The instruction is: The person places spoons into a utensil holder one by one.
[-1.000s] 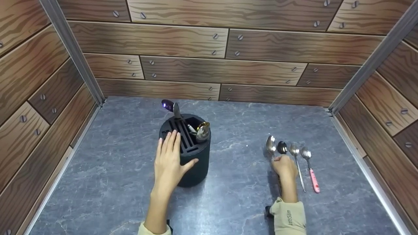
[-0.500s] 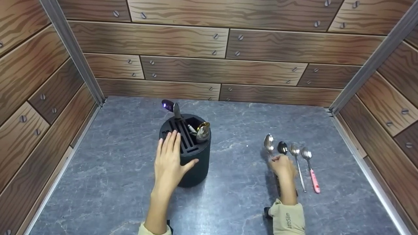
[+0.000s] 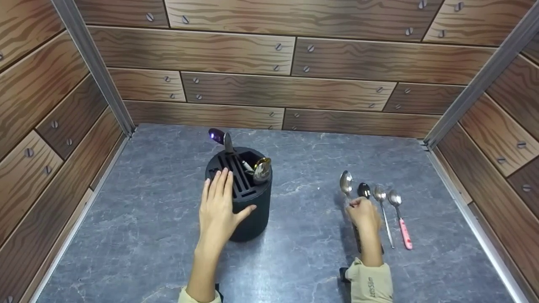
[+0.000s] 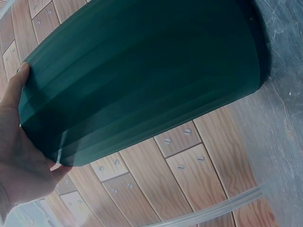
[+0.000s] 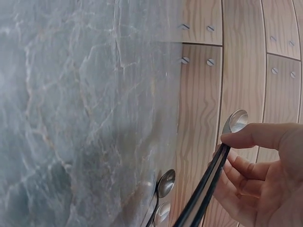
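A dark cylindrical utensil holder [image 3: 252, 221] with a slotted top stands upright left of the middle. My left hand [image 3: 217, 212] rests against its near left side, fingers straight over the rim and thumb spread; the left wrist view shows the holder's smooth wall [image 4: 142, 80]. With thumb and fingers, my right hand [image 3: 365, 215] pinches a spoon [image 3: 346, 183] by its handle. That spoon has a silver bowl [image 5: 238, 120] and a dark-edged handle [image 5: 203, 189]. Just right of it lies a black spoon [image 3: 364, 190], its handle partly hidden by the right hand.
A thin silver spoon [image 3: 380, 192] and a pink-handled spoon [image 3: 405, 233] lie further right on the grey marbled table [image 3: 303, 261]. A purple utensil [image 3: 217, 135] and a gold-rimmed spoon [image 3: 262, 169] stick out of the holder. Wood-patterned walls [image 3: 236, 54] enclose the back and sides.
The right hand has moved slightly left and lifted its spoon, whose bowl has shifted up and left, away from the black spoon. The left hand and holder have stayed put.
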